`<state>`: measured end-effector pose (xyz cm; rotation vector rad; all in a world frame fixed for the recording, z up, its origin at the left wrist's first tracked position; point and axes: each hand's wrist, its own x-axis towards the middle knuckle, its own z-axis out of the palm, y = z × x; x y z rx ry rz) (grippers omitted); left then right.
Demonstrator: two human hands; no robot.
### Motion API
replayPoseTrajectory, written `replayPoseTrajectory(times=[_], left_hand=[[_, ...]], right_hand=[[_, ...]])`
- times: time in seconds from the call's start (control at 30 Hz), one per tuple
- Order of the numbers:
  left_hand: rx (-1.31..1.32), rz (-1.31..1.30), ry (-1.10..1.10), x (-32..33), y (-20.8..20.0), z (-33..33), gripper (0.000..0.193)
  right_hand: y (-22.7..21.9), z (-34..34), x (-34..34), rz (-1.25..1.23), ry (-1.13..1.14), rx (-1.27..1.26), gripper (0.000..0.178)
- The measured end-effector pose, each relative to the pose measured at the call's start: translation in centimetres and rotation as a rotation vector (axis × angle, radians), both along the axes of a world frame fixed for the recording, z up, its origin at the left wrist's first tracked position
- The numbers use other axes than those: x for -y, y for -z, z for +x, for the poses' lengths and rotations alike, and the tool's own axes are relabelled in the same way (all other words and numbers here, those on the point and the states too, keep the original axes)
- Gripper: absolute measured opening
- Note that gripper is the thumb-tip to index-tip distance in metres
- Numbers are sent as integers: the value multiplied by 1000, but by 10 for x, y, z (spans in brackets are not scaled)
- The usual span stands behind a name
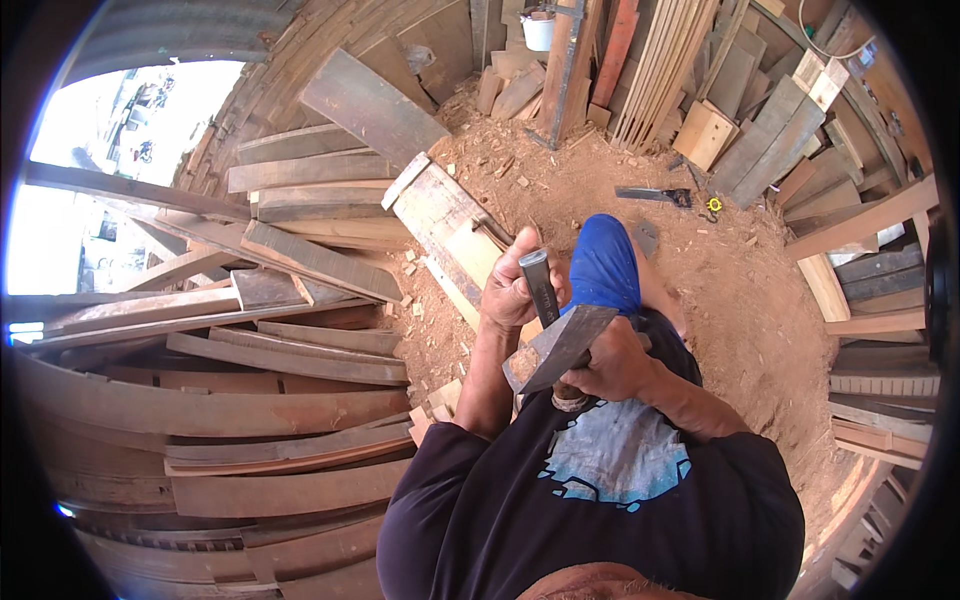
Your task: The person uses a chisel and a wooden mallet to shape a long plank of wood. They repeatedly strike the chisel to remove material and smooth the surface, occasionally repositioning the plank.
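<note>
Shavings cover the floor (760, 290); piled planks (290, 410) line its left side. Before the person's torso is a broad-bladed tool (575, 345) — the right hand's (615, 362) fingers close around it. Just beside, the left hand's (507, 287) fingers grip a dark bar (541, 288). Farther off lies a small yellow object (714, 204).

Glare whites out the opening (60, 235) far on my left; I'm in softer light, black ringing the edges!
</note>
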<state>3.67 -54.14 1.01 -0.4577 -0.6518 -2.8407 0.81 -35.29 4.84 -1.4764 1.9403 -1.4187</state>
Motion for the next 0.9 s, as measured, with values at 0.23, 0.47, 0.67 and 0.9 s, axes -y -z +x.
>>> replayPoseTrajectory(times=[0.23,0.47,0.67,0.9], left_hand=[[6,-81,82,13,20,0,59],[62,-18,24,10,29,14,57],[324,-246,-185,7,25,12,67],[205,-1672,-766,-10,31,24,97]], right_hand=[[-15,2,2,95,47,-26,39],[-9,5,6,95,-11,119,36],[-23,-1,14,70,69,260,32],[-12,-48,26,-1,412,497,32]])
